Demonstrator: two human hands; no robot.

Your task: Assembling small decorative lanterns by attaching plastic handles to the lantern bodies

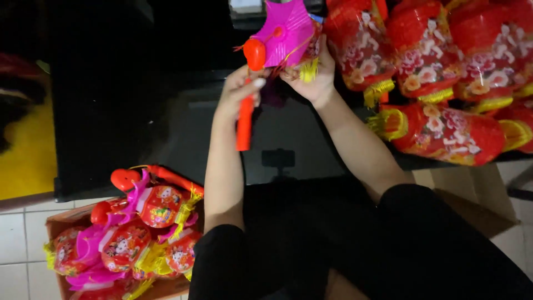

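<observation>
My left hand (240, 91) grips an orange-red plastic handle stick (244, 126) that hangs down over the black table. My right hand (312, 75) holds a pink toy lantern top (287, 30) with a red knob (254, 54) and a yellow tassel (308, 70) at its side. Both hands meet at the lantern, raised above the dark tabletop (139, 128). My forearms come up from my lap, clothed in black.
A cardboard box (54, 225) at the lower left holds several red and pink toy lanterns (158, 206) with yellow tassels. Red wrapped lanterns (444, 133) are piled at the upper right on the table. White floor tiles (16, 239) lie at the left.
</observation>
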